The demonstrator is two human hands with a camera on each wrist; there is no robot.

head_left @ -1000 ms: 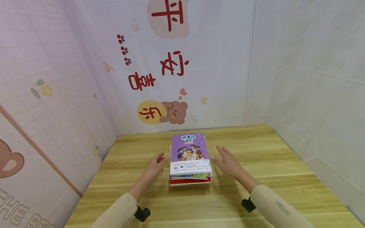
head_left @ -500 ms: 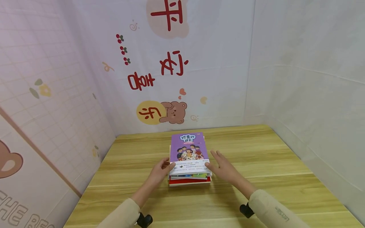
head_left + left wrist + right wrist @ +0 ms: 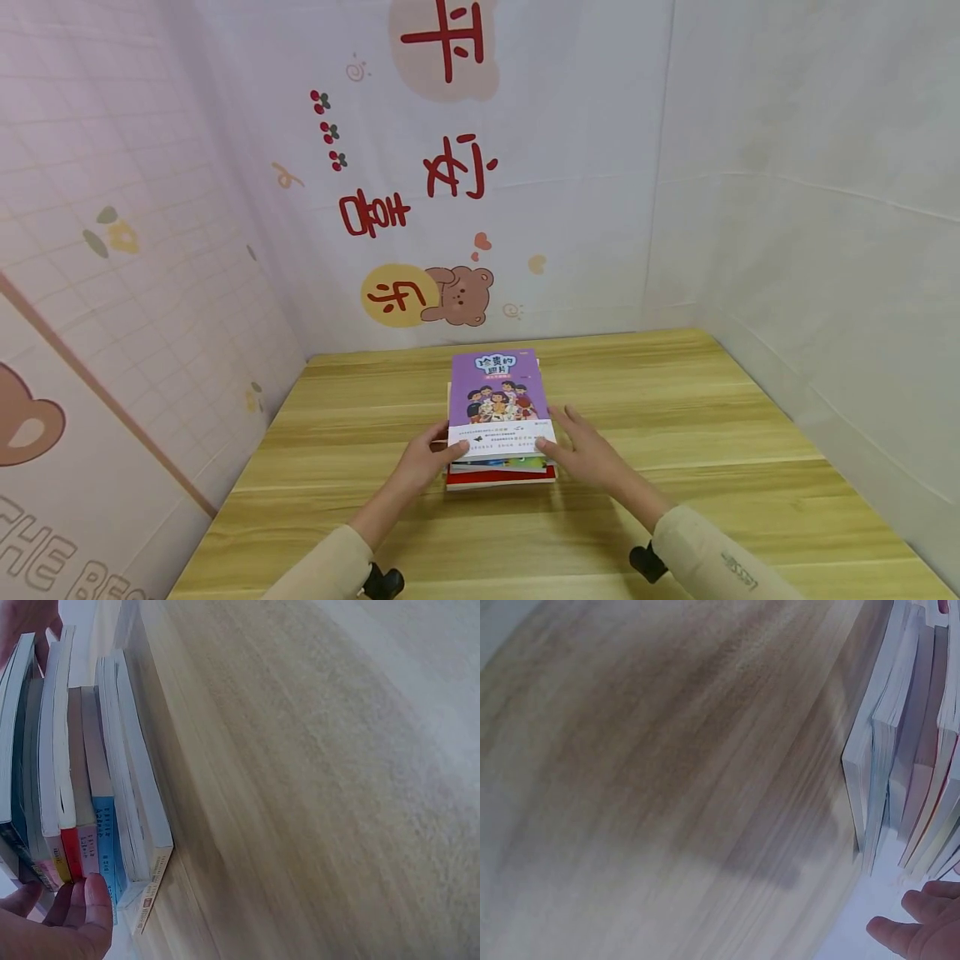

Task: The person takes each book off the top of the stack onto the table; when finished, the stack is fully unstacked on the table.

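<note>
While thumbs overlap the purple book, left hand and right hand flank the stack, each grip spread.

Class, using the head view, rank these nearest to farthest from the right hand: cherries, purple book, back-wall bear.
1. Purple book: just left of the right hand.
2. Bear: low on the back wall.
3. Cherries: high on that wall, farther left.

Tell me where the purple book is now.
In the head view, the purple book lies just right of centre, in the lower half, atop the stack, between the left hand and right hand.
</note>
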